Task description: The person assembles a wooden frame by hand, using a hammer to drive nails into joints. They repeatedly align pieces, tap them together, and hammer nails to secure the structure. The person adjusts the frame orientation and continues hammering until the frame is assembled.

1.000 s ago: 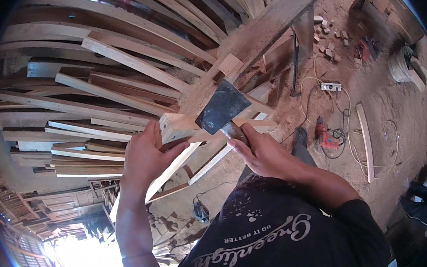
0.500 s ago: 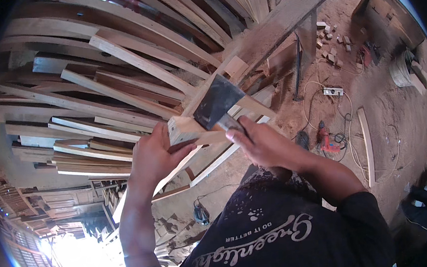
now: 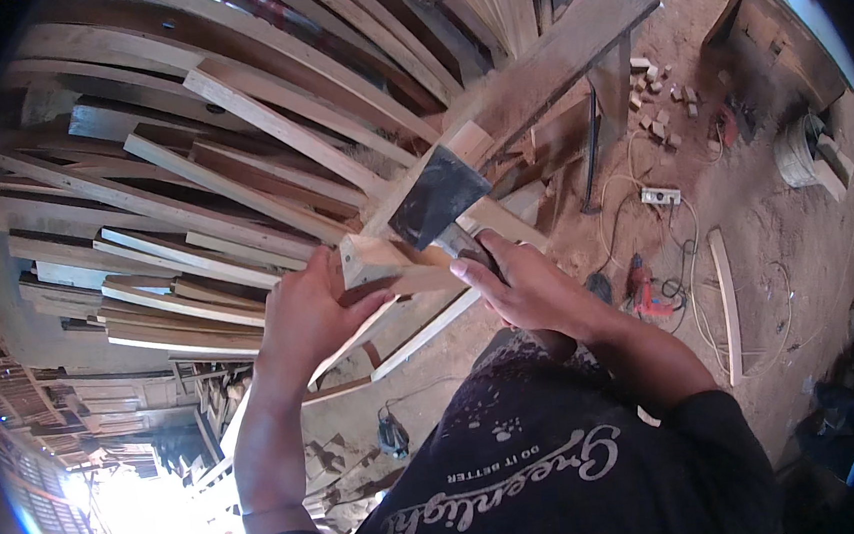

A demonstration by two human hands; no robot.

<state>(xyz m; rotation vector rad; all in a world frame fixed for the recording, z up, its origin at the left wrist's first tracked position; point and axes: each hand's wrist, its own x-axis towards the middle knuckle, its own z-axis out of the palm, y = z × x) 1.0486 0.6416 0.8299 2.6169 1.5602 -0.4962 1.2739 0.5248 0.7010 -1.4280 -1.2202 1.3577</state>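
You had the pale, square-edged wooden beam (image 3: pixel 371 261) at the near end of the long brown plank bench (image 3: pixel 570 40), its surface seemingly part-cut and unfinished, your left hand (image 3: pixel 305 307) pinching its end while your right hand (image 3: pixel 520 282) wrapped round the handle of the dark, broad-bladed hatchet (image 3: pixel 437 198), blade over the beam.

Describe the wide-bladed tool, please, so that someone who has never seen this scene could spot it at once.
Follow the long bench from the upper right toward the picture's middle. There the right hand grips the wide-bladed tool, beside the wood piece in the left hand. Its dark, flat, four-sided blade sets it apart from the pale timber.
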